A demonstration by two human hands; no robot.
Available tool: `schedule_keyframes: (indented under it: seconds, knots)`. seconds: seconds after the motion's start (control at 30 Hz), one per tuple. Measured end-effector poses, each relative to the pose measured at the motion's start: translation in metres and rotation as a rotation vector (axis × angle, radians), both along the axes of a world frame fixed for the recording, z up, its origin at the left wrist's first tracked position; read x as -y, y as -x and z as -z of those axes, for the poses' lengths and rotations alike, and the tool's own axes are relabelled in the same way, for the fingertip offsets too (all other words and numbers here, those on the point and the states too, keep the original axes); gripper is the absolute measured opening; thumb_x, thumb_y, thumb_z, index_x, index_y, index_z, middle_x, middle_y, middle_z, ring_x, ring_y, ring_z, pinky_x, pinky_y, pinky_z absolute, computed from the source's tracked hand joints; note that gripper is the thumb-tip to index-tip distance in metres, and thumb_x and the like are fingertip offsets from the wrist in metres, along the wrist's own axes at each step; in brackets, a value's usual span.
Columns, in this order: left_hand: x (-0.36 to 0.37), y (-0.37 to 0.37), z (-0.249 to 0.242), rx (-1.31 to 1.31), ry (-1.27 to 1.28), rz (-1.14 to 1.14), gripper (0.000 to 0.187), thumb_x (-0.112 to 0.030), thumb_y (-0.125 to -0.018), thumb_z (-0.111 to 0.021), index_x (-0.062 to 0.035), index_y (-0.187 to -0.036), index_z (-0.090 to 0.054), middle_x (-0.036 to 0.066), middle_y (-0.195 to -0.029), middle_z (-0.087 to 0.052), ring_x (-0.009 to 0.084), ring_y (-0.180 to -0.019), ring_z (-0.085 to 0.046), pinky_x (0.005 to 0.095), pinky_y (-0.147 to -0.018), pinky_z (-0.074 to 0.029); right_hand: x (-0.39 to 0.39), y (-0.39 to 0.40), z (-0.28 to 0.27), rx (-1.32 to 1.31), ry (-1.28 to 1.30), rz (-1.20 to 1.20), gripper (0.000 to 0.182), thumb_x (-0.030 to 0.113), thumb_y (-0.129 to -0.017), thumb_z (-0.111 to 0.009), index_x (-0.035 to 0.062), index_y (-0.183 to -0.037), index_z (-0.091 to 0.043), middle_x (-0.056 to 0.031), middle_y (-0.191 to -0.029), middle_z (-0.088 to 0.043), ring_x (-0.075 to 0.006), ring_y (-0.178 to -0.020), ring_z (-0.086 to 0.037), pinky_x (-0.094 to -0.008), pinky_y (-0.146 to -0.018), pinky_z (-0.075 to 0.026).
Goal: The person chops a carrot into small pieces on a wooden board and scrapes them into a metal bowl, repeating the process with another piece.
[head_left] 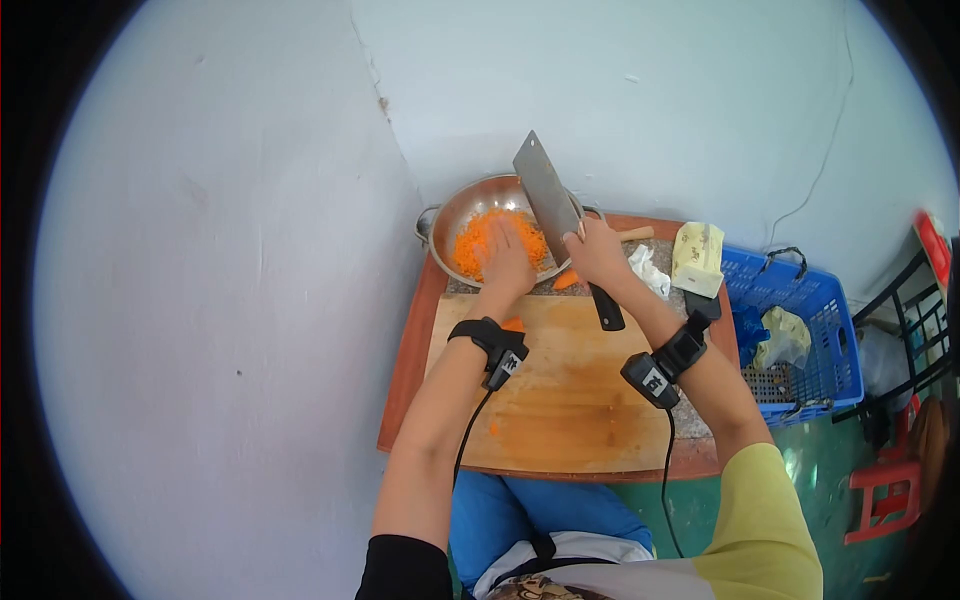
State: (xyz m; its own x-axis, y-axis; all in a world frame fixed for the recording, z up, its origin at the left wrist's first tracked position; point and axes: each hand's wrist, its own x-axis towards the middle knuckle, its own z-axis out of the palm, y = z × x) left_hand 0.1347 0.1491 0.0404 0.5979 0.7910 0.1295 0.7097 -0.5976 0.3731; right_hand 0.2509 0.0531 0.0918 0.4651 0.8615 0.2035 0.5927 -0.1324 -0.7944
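Observation:
My left hand [508, 262] reaches into a round steel pan [452, 208], its extended fingers lying on a heap of shredded carrot [470, 252]. My right hand [602, 256] is wrapped round a cleaver [547, 195]. The broad blade slants up over the pan's right side, and its black handle end sticks out below my fist. An orange carrot piece [566, 280] rests between the pan and the wooden cutting board [560, 400]. Another orange piece [514, 325] shows beside my left wrist, partly hidden. Small orange bits dot the board.
White walls border the table behind and at left. Right of the pan are a wooden handle [637, 234], crumpled white tissue [650, 272] and a yellowish tissue pack [697, 255]. A blue basket [848, 350] with bags and a red stool [885, 490] stand farther right.

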Motion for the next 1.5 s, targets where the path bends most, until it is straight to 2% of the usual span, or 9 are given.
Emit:
schedule_keyframes:
  seconds: [0.27,0.47,0.67,0.77,0.83,0.87,0.97,1.17,1.5]
  knots:
    - [0.023,-0.010,-0.020,0.106,0.001,0.182,0.082,-0.007,-0.078,-0.052,0.0040,-0.141,0.000,0.022,-0.148,-0.006,0.0351,-0.138,-0.002,0.0521,-0.109,-0.007,0.001,0.005,-0.024,-0.046,-0.025,0.008,0.021,0.012,-0.082,-0.050,-0.0085,-0.075,-0.050,-0.0225,-0.058,-0.056,-0.0332,-0.049,-0.060,-0.0409,-0.053,-0.050]
    - [-0.007,-0.007,-0.030,0.135,0.145,-0.163,0.080,-0.006,-0.077,-0.050,0.0056,-0.141,-0.004,0.024,-0.148,-0.008,0.0370,-0.138,-0.005,0.0538,-0.108,-0.010,0.010,-0.005,-0.021,0.062,-0.035,0.012,0.022,0.012,-0.082,-0.051,-0.0082,-0.074,-0.050,-0.0227,-0.059,-0.056,-0.0343,-0.049,-0.060,-0.0422,-0.054,-0.050]
    - [-0.027,-0.016,-0.052,0.116,-0.275,0.125,0.080,-0.008,-0.076,-0.049,0.0005,-0.143,-0.005,0.021,-0.148,-0.010,0.0348,-0.138,-0.007,0.0525,-0.108,-0.012,0.029,0.001,-0.017,0.081,0.025,-0.034,0.023,0.015,-0.082,-0.053,-0.0067,-0.074,-0.051,-0.0258,-0.065,-0.057,-0.0384,-0.058,-0.061,-0.0433,-0.057,-0.050]
    - [-0.043,-0.005,-0.039,-0.078,-0.102,0.052,0.076,-0.010,-0.077,-0.048,-0.0017,-0.142,-0.010,0.020,-0.147,-0.015,0.0339,-0.137,-0.012,0.0536,-0.107,-0.017,0.045,0.005,-0.018,-0.060,0.085,-0.011,0.023,0.017,-0.082,-0.054,-0.0057,-0.075,-0.052,-0.0278,-0.071,-0.057,-0.0415,-0.067,-0.060,-0.0442,-0.060,-0.049]
    - [-0.041,0.013,-0.049,-0.190,-0.042,-0.051,0.059,-0.017,-0.080,-0.046,0.0012,-0.134,-0.029,0.019,-0.139,-0.034,0.0341,-0.128,-0.034,0.0465,-0.102,-0.032,0.055,0.001,-0.013,0.194,-0.109,0.021,0.024,0.017,-0.081,-0.056,-0.0052,-0.077,-0.052,-0.0281,-0.074,-0.057,-0.0438,-0.075,-0.058,-0.0457,-0.064,-0.047]
    - [-0.048,0.022,-0.036,-0.060,-0.117,-0.066,0.043,-0.021,-0.083,-0.045,0.0015,-0.120,-0.046,0.021,-0.123,-0.051,0.0343,-0.113,-0.050,0.0431,-0.093,-0.042,0.067,-0.002,-0.015,0.137,-0.018,0.027,0.025,0.019,-0.082,-0.056,-0.0052,-0.078,-0.052,-0.0272,-0.075,-0.057,-0.0446,-0.081,-0.055,-0.0467,-0.068,-0.045]
    - [-0.038,0.058,-0.047,0.157,-0.080,-0.151,0.033,-0.031,-0.082,-0.054,-0.0007,-0.079,-0.066,0.019,-0.081,-0.065,0.0369,-0.078,-0.063,0.0435,-0.070,-0.050,0.108,-0.006,-0.017,-0.059,0.109,-0.044,0.030,0.024,-0.085,-0.055,-0.0037,-0.075,-0.050,-0.0128,-0.052,-0.050,-0.0206,-0.036,-0.048,-0.0348,-0.040,-0.041]
    - [-0.015,0.141,-0.022,0.505,-0.221,0.003,0.023,-0.021,-0.081,-0.061,0.0001,-0.086,-0.068,0.013,-0.073,-0.067,0.0208,-0.060,-0.061,0.0311,-0.059,-0.048,0.208,0.004,-0.017,0.314,0.369,-0.189,0.023,0.021,-0.086,-0.054,-0.0009,-0.082,-0.053,-0.0210,-0.063,-0.055,-0.0380,-0.060,-0.054,-0.0413,-0.054,-0.042]
    - [0.066,0.182,0.002,0.773,0.405,-0.099,0.031,-0.021,-0.089,-0.049,0.0066,-0.093,-0.064,0.009,-0.078,-0.066,0.0135,-0.069,-0.063,0.0244,-0.066,-0.048,0.219,0.049,0.065,0.810,0.304,-0.135,0.012,0.020,-0.085,-0.053,0.0084,-0.088,-0.052,-0.0134,-0.064,-0.060,-0.0316,-0.055,-0.060,-0.0428,-0.047,-0.047]
